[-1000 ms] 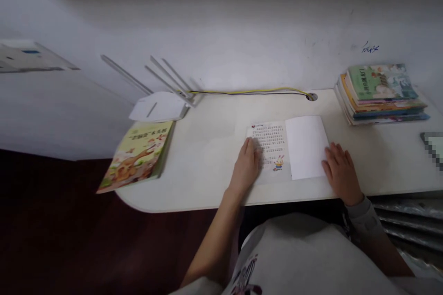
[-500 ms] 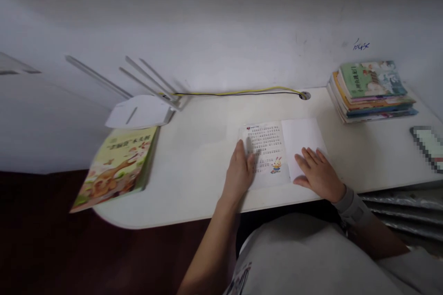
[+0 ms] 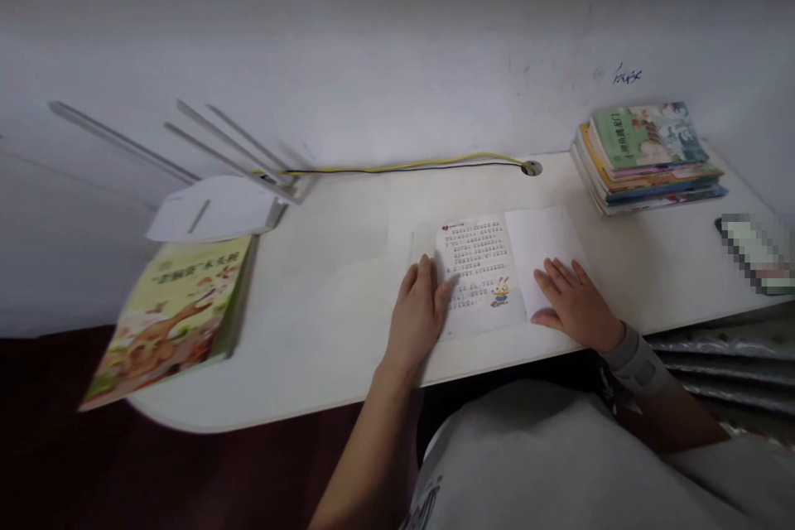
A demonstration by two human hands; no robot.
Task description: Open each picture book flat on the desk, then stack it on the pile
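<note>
An open book (image 3: 478,252) lies on the white table. Its left page has printed text and a small rabbit picture, and its right page is blank white. My left hand (image 3: 419,310) rests on edge at the book's left side, fingers pointing away from me, the thumb by the text; nothing is gripped. On the lower part of the blank page, my right hand (image 3: 575,304) lies flat with its fingers spread. A grey band circles the right wrist.
A white router (image 3: 214,207) with long antennas and a green-yellow book (image 3: 174,310) stand at the left. Yellow and black cables run to a hole (image 3: 532,168). At the right are a book stack (image 3: 649,157) and a phone-like object (image 3: 758,255).
The camera view has shifted, with surroundings appearing further left. My left hand has moved slightly away from the text at the book's left side. My right hand stays on the blank page.
</note>
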